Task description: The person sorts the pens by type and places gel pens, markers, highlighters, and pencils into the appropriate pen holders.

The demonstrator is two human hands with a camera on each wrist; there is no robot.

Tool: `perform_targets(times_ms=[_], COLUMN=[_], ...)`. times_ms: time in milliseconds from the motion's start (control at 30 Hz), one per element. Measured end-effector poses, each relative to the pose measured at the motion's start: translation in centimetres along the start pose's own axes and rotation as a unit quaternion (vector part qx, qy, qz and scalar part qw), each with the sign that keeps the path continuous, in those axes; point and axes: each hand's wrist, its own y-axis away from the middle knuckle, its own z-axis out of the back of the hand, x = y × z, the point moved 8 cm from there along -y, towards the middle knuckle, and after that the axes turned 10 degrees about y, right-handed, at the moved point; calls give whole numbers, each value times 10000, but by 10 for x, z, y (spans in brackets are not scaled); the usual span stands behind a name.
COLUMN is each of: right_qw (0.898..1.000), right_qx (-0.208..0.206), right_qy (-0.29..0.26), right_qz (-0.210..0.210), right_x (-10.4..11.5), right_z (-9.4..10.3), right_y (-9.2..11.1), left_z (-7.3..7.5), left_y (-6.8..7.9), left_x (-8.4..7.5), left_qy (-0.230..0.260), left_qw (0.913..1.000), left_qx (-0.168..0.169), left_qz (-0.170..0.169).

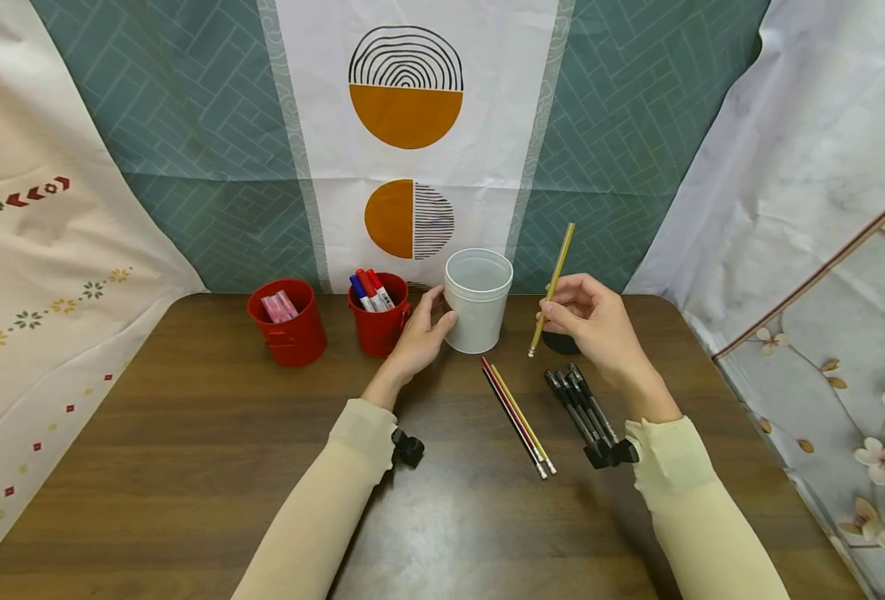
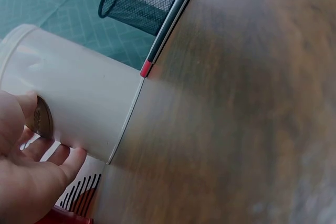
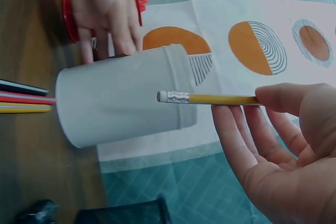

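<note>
A white bucket stands upright near the table's back edge. My left hand holds it by the left side, with the thumb toward the front and the fingers around the side; a brown oval tab shows by the thumb in the left wrist view. To the bucket's right, my right hand pinches a yellow pencil between thumb and fingers, eraser end down. That pencil is apart from the bucket. Black, red and yellow pencils lie side by side in front of the bucket.
Several black pens lie below my right hand. Behind that hand is a black mesh cup, mostly hidden in the head view. Leftward stand a red bucket with red and blue markers and another red bucket with pink-wrapped pieces.
</note>
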Motion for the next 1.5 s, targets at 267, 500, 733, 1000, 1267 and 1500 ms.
perform_targets(times_ms=[267, 500, 733, 1000, 1267, 1500], right_qw=[9991, 9989, 9990, 9995, 9999, 9999], right_qx=[-41, -283, -312, -246, -119, -66], right_qy=[-431, -338, -175, -10, 25, 84], right_qz=[36, 141, 253, 185, 111, 103], right_x=[23, 39, 46, 41, 33, 30], right_z=[8, 14, 8, -3, -14, -25], right_y=[-29, -55, -78, -96, -108, -114], left_z=[0, 0, 0, -1, -2, 0], left_y=[-1, -2, -1, 0, 0, 1], left_x=[1, 0, 0, -3, -1, -1], left_qy=[90, 172, 183, 257, 220, 221], left_qw=[9999, 9998, 9998, 9994, 9997, 9997], left_qx=[13, 25, 11, 29, 27, 18], left_qz=[-78, -62, -82, -208, -106, -92])
